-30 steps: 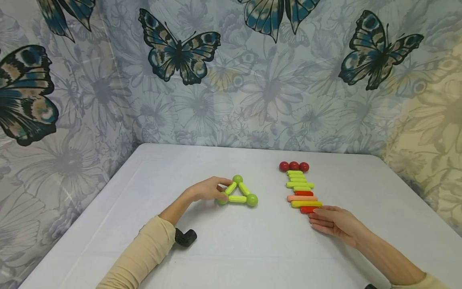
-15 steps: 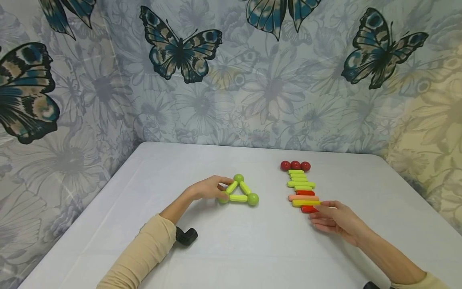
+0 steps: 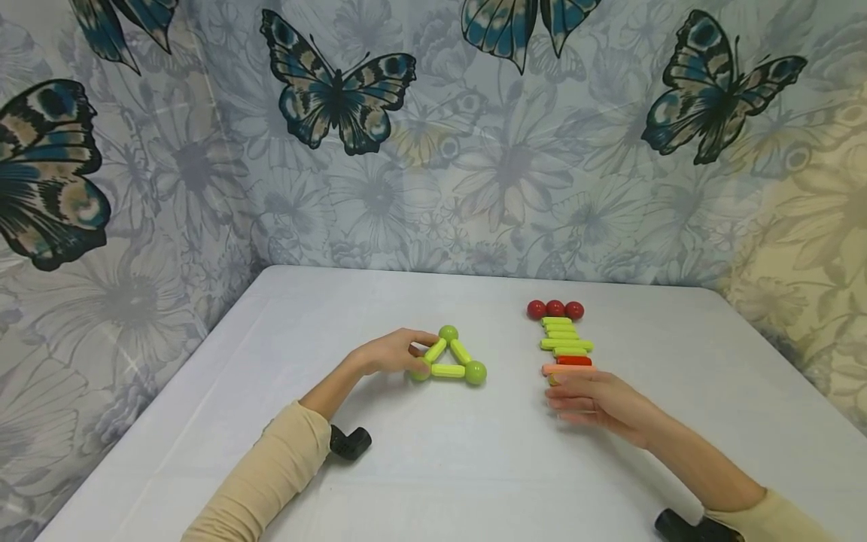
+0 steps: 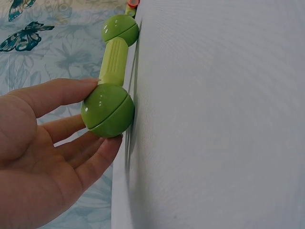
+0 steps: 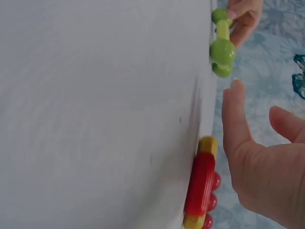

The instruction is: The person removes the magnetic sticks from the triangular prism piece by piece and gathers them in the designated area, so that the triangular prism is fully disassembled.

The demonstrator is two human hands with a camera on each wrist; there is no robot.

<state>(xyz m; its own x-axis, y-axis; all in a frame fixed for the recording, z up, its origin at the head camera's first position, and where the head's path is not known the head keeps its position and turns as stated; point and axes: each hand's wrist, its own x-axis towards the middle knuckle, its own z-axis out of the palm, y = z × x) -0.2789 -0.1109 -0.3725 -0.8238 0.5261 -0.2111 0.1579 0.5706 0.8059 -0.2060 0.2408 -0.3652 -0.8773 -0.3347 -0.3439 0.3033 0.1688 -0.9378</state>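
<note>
White surface, broad in the foreground. Right hand farther left than a second ago, fingers extended, holding nothing, over the near end of a stick row. Left hand pinching the left ball of a glossy green triangle, left of the row. Beyond, back edge against floral wallpaper.

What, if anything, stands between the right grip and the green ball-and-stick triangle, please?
Nothing visible does: in the head view, only bare white tabletop lies between the right grip and the triangle. The left grip holds its left corner.
</note>
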